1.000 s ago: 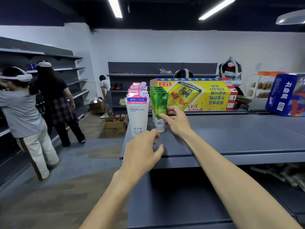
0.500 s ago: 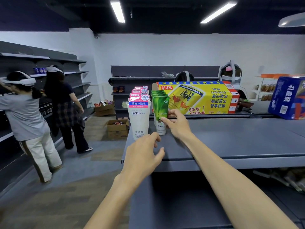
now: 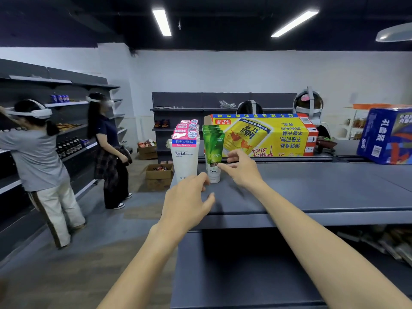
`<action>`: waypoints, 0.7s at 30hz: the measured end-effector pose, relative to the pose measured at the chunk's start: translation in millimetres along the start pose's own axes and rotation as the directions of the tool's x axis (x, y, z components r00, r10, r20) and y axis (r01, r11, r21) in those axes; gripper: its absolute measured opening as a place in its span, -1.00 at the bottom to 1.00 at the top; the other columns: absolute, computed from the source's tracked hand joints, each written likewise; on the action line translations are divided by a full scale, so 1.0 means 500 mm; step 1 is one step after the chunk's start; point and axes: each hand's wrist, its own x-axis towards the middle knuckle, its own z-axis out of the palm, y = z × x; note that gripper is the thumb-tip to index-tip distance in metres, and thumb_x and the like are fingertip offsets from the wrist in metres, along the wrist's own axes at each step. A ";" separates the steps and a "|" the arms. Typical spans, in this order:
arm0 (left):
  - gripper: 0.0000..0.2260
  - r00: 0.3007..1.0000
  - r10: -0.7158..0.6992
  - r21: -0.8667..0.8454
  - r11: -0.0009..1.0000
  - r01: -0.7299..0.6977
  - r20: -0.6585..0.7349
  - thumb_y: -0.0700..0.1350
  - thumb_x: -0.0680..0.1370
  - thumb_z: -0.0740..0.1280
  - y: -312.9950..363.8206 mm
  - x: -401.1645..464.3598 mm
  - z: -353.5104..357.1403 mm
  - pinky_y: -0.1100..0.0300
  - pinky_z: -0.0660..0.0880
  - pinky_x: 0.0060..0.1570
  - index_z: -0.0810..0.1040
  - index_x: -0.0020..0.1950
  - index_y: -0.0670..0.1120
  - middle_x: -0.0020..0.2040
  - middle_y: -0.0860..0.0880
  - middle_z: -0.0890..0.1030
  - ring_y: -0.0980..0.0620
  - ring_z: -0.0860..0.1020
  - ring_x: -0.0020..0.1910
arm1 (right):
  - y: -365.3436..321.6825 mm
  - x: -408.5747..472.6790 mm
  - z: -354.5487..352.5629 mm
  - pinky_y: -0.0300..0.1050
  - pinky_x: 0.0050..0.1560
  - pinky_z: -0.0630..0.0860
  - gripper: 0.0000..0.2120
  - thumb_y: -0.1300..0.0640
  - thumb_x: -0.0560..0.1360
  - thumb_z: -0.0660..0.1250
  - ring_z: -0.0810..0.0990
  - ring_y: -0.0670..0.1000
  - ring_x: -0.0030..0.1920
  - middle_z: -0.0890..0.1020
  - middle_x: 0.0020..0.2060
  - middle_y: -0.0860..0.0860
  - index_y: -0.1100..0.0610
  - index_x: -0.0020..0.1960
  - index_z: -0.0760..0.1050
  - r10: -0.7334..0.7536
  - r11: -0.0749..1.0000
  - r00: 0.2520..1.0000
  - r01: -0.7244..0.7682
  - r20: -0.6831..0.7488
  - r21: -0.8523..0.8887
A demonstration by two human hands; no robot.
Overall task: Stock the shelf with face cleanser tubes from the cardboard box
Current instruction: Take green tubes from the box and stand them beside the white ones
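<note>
Two rows of face cleanser tubes stand upright at the left end of the grey shelf (image 3: 312,192). The left row is white tubes (image 3: 185,159) with pink and blue tops. The right row is green tubes (image 3: 213,150) with white caps. My right hand (image 3: 242,169) is just right of the front green tube, fingers spread, forefinger tip at the tube's lower part, holding nothing. My left hand (image 3: 189,201) hovers over the shelf's front edge below the tubes, fingers loosely apart and empty. The cardboard box the tubes came from is not identifiable.
A yellow drinks carton (image 3: 263,136) lies behind the tubes and a blue box (image 3: 385,136) stands far right. Two people stand in the aisle at left by wall shelves (image 3: 73,123). Open cardboard boxes (image 3: 159,175) sit on the floor. A lower shelf (image 3: 245,275) juts out beneath.
My right hand has let go of the front green tube and drawn slightly right, fingers opening. The camera has tilted a little; my left hand has barely moved.
</note>
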 end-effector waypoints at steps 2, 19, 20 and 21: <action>-0.83 1.000 0.010 0.011 1.000 -0.010 0.003 0.05 0.53 0.31 0.008 0.002 0.001 0.10 0.50 -0.09 0.47 0.07 0.05 -0.05 0.12 0.57 0.07 0.52 -0.04 | -0.005 -0.008 -0.022 -0.40 -0.18 0.44 -0.60 -0.01 0.44 0.52 0.63 0.00 -0.05 0.59 -0.01 -0.03 0.10 0.17 0.47 -0.027 0.999 0.999 0.028 0.019 -0.043; -0.79 0.986 0.154 -0.037 0.988 -0.152 0.068 0.09 0.53 0.31 0.137 -0.003 0.070 0.06 0.51 -0.11 0.47 0.10 0.06 -0.07 0.13 0.56 0.06 0.55 -0.04 | 0.029 -0.196 -0.244 0.01 -0.01 0.56 -0.69 -0.12 0.54 0.35 0.60 -0.02 -0.01 0.59 0.04 -0.08 0.01 0.18 0.45 -0.161 0.681 0.970 0.241 0.180 -0.691; -0.80 0.984 0.172 -0.046 0.984 -0.170 0.053 0.10 0.52 0.31 0.143 -0.018 0.075 0.09 0.49 -0.16 0.46 0.10 0.08 -0.08 0.15 0.55 0.08 0.54 -0.06 | 0.033 -0.225 -0.253 0.01 -0.04 0.57 -0.70 -0.12 0.54 0.35 0.61 -0.02 0.00 0.59 0.03 -0.09 0.00 0.18 0.45 -0.189 0.664 0.965 0.262 0.182 -0.700; -0.81 0.981 0.188 -0.055 0.981 -0.186 0.041 0.11 0.51 0.31 0.145 -0.037 0.082 0.12 0.47 -0.20 0.46 0.08 0.10 -0.09 0.16 0.56 0.10 0.54 -0.08 | 0.040 -0.258 -0.261 0.02 -0.07 0.57 -0.72 -0.11 0.54 0.35 0.61 -0.02 -0.01 0.59 0.02 -0.10 0.00 0.17 0.46 -0.210 0.660 0.961 0.275 0.179 -0.700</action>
